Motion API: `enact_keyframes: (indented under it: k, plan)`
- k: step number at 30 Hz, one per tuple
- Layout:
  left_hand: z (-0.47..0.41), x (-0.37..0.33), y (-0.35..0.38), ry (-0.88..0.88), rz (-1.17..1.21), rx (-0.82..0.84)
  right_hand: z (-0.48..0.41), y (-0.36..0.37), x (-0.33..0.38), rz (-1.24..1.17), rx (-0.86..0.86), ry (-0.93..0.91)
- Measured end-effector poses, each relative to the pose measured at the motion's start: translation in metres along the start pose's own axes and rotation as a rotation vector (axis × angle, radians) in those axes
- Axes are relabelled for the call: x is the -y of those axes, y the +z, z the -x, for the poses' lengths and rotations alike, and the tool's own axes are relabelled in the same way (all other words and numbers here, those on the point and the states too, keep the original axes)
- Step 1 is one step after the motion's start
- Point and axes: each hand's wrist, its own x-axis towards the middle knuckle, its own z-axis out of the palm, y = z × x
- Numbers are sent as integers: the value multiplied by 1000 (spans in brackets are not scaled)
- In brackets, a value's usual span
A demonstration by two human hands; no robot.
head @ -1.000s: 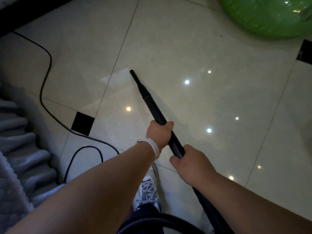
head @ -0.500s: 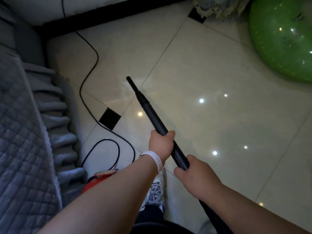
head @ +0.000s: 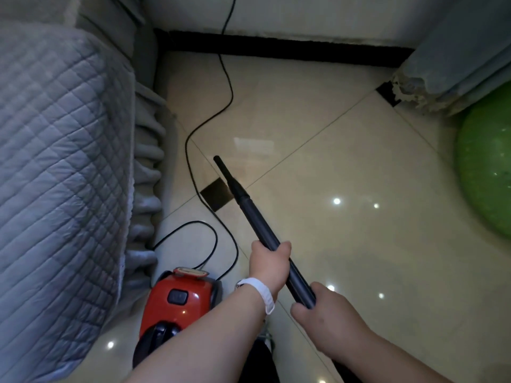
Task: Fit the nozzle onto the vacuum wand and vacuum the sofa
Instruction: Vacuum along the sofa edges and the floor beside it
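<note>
The vacuum wand (head: 260, 225) is in the middle of the frame and points toward the upper left, with its thin end above the floor (head: 359, 244). The left hand (head: 269, 265) grasps the wand at its middle, its grip clenched around the tube. The right hand (head: 329, 319) grasps the wand further back, toward the lower right, also with a clenched grip. The narrow tip (head: 225, 172) is perhaps the nozzle, but the dim view does not show a clear joint. A white wristband (head: 261, 294) sits on the left wrist. The sofa (head: 55, 161), under a grey quilted cover, fills the left side of the frame. A red vacuum cleaner (head: 177, 302) stands on the floor just beside the sofa, at the lower centre. A black cord (head: 210, 120) runs from the top of the frame down to it. A green ball (head: 486, 172) lies at the right edge.
</note>
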Motion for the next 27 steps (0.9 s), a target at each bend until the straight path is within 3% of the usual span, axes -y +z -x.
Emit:
enact_keyframes:
  k: [9,27]
  plan:
    - [-15,16,-21,-116,76,-46,-10,8,23,165,89,-2]
    - [-56,36,55,-196,253,-169,-89,-32,-26,325,221,-71]
